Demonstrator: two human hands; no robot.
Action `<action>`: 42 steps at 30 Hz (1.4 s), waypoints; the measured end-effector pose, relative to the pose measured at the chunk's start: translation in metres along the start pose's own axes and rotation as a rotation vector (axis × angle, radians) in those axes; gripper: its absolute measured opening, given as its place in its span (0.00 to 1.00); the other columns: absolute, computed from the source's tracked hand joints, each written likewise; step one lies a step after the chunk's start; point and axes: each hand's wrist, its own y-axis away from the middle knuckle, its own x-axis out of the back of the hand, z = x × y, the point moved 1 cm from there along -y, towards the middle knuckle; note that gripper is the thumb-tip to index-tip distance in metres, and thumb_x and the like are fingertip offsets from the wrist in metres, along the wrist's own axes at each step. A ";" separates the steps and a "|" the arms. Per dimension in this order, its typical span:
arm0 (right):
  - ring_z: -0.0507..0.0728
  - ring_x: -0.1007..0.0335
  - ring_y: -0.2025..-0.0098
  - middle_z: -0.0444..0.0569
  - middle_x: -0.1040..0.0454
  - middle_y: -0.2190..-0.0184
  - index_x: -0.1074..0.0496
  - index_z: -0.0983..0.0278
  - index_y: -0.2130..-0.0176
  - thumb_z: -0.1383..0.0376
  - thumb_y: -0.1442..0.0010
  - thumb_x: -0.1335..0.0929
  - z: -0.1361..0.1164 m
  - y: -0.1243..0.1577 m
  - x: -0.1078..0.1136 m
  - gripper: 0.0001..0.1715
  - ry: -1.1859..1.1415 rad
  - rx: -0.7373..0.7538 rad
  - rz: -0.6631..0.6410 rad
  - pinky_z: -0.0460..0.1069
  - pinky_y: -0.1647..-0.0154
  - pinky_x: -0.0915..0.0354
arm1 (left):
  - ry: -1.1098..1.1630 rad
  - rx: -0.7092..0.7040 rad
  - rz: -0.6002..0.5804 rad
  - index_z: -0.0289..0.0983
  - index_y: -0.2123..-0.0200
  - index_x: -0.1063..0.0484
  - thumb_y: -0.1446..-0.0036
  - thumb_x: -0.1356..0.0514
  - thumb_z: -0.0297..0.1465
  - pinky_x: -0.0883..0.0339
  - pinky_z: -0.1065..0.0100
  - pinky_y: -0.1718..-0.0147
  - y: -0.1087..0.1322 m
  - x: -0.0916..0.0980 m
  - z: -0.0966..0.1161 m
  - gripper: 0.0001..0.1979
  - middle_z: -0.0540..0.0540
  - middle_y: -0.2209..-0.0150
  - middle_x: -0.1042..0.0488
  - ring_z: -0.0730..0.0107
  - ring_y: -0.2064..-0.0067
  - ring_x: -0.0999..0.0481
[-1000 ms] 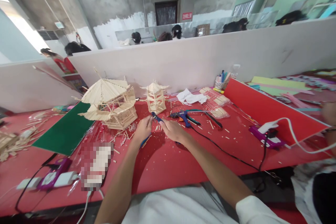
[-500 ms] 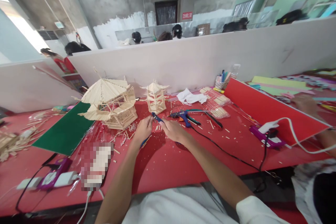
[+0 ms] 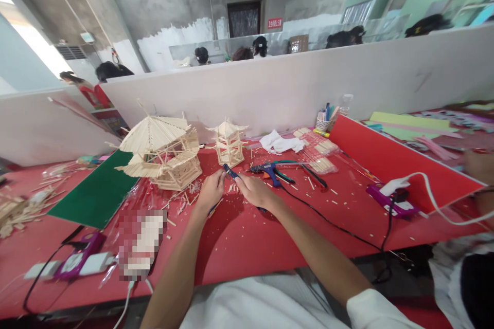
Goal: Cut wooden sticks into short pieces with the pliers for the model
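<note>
My right hand (image 3: 253, 190) is closed around blue-handled pliers (image 3: 230, 171), with their dark head pointing away from me; part of a blue handle shows under the palm. Fingers pinched, my left hand (image 3: 210, 191) is beside the pliers' head. What it holds is hidden; a thin strip with some blue shows beneath it. Just beyond both hands stands a small pavilion model of wooden sticks (image 3: 229, 146). A larger stick pavilion (image 3: 162, 157) with a wide roof is to the left. A blue glue gun (image 3: 270, 170) lies right of my hands.
Stick offcuts litter the red table (image 3: 247, 247). Cutters with a dark handle (image 3: 317, 177), a white cloth (image 3: 278, 142) and bagged sticks (image 3: 322, 162) lie to the right. A red board (image 3: 397, 164) leans there, near a purple power strip (image 3: 391, 203). A green board (image 3: 96, 190) lies left.
My hands stay almost in place; the pliers' head shifts very slightly. At the far right, another person's hand has drawn back from behind the red board's upper edge.
</note>
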 end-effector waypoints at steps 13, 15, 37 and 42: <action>0.58 0.26 0.61 0.52 0.22 0.64 0.31 0.64 0.53 0.57 0.26 0.50 0.000 0.000 -0.001 0.26 0.003 0.009 0.010 0.48 0.65 0.48 | -0.111 0.041 0.008 0.38 0.64 0.29 0.32 0.53 0.34 0.39 0.69 0.65 0.001 -0.004 0.003 0.15 0.42 0.67 0.22 0.63 0.64 0.22; 0.58 0.26 0.61 0.52 0.22 0.63 0.31 0.65 0.52 0.56 0.26 0.50 0.000 0.000 0.000 0.26 0.001 0.013 0.007 0.48 0.65 0.47 | -0.119 0.037 0.014 0.37 0.63 0.29 0.32 0.53 0.34 0.40 0.68 0.65 0.001 -0.004 0.003 0.15 0.41 0.67 0.22 0.62 0.64 0.22; 0.55 0.30 0.69 0.49 0.24 0.69 0.28 0.64 0.57 0.57 0.26 0.49 -0.003 0.003 0.007 0.26 -0.124 -0.005 -0.021 0.46 0.67 0.46 | -0.267 0.059 -0.032 0.38 0.61 0.28 0.32 0.53 0.31 0.43 0.68 0.66 0.003 0.002 0.013 0.14 0.42 0.67 0.21 0.62 0.65 0.21; 0.54 0.30 0.68 0.49 0.24 0.68 0.29 0.65 0.55 0.57 0.26 0.49 -0.001 0.002 0.002 0.25 -0.116 0.022 0.002 0.46 0.67 0.47 | -0.260 0.054 -0.021 0.38 0.62 0.28 0.32 0.53 0.31 0.41 0.68 0.66 0.003 0.001 0.011 0.13 0.42 0.66 0.21 0.62 0.62 0.21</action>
